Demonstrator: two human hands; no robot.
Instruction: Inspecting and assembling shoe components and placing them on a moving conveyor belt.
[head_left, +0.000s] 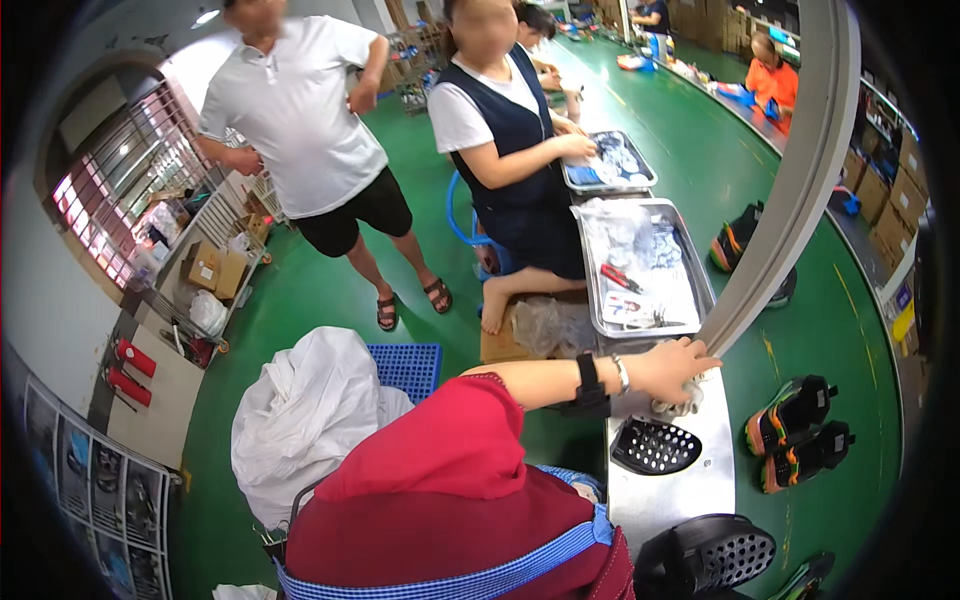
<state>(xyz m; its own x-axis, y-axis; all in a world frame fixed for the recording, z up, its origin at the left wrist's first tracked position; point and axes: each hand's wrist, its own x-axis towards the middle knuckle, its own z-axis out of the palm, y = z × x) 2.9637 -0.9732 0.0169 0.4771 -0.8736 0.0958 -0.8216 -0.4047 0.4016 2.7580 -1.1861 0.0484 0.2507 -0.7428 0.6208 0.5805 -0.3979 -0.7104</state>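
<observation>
My left hand (672, 370) reaches over the pale metal bench (665, 497), with a dark band and a bracelet at its wrist. Its fingers are stretched out and apart. Beneath the palm sits a small beige, lumpy thing (680, 402), partly covered, so I cannot tell its kind or whether the hand touches it. Closer to me on the bench lies a black shoe-shaped piece full of round holes (655, 447). Another black perforated piece (730, 557) is at the lower right. My right hand is out of sight.
Metal trays (703, 290) hold plastic bags and red-handled pliers (622, 278). A white post (790, 200) rises beside them. Black shoes with orange-green soles (800, 430) stand on the green surface. A seated co-worker (510, 170) handles items; another person (290, 120) stands by. White sacking (310, 420) is at left.
</observation>
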